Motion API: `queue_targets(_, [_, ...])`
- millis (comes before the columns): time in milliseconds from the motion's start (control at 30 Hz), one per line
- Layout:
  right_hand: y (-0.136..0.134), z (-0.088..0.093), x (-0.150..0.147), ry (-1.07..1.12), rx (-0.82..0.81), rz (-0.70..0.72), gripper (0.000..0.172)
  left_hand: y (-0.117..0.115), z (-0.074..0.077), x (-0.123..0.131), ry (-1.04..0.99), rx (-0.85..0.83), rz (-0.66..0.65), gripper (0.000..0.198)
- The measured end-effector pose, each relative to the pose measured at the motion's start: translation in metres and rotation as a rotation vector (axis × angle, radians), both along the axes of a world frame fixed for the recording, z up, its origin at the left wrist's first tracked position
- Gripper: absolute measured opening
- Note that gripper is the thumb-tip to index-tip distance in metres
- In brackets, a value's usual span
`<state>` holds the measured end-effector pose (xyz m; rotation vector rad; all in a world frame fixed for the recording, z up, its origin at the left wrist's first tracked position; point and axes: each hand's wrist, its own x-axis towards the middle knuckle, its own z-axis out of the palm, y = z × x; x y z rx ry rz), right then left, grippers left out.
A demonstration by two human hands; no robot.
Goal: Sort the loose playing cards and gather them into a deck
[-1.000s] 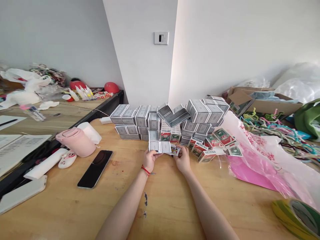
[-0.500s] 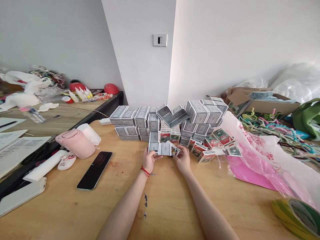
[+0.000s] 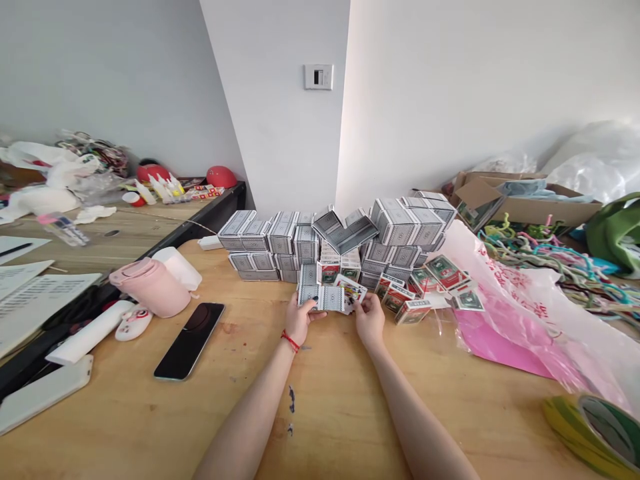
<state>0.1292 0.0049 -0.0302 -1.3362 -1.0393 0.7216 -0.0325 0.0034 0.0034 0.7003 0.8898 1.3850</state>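
My left hand (image 3: 300,319) grips a piece made of joined playing cards (image 3: 309,288), its patterned grey backs facing up. Closed on a loose face-up playing card (image 3: 353,289) is my right hand (image 3: 369,319); this card meets the right end of the joined piece. Just behind my hands stand stacked blocks folded from playing cards (image 3: 293,233), several in two or more layers. An open, V-shaped folded-card piece (image 3: 345,233) rests in the gap between the stacks, above upright red and green card boxes (image 3: 329,272).
Loose card boxes (image 3: 413,311) lie right of my hands, beside a pink and clear plastic bag (image 3: 505,333). A black phone (image 3: 190,341) and a pink cup (image 3: 150,287) are at left. Yellow-green tape (image 3: 590,433) sits at the near right corner, colourful cords (image 3: 540,263) farther back.
My right hand has shifted slightly right and turned the loose card, so more of its face shows beside the joined piece. My left hand stays nearly still.
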Motion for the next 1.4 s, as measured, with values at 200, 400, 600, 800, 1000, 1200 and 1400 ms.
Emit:
queue_targets(200, [0.0,0.002,0.003,0.094,-0.05,0.0,0.025,0.002,-0.002,0.002,0.054,-0.005,0.031,0.038])
queue_targets(400, [-0.001,0.01,0.003,0.268,-0.033,0.049,0.023,0.006,-0.004,0.001,0.103,-0.021,0.155,0.038])
queue_targets(600, [-0.003,0.012,0.002,0.318,-0.017,0.08,0.024,0.008,-0.004,-0.002,0.084,-0.028,0.178,0.034])
queue_targets(800, [-0.001,0.01,0.002,0.292,-0.026,0.104,0.028,0.009,-0.006,-0.004,0.062,-0.021,0.173,0.034])
queue_targets(1000, [-0.002,0.01,0.0,0.26,-0.058,0.153,0.031,0.009,-0.006,-0.004,0.07,-0.017,0.168,0.034])
queue_targets(1200, [0.0,0.009,0.002,0.311,-0.059,0.136,0.03,0.009,-0.006,-0.004,0.069,-0.011,0.16,0.034])
queue_targets(1400, [-0.003,0.013,-0.001,0.246,-0.099,0.247,0.03,0.008,-0.005,-0.004,0.066,-0.008,0.163,0.034])
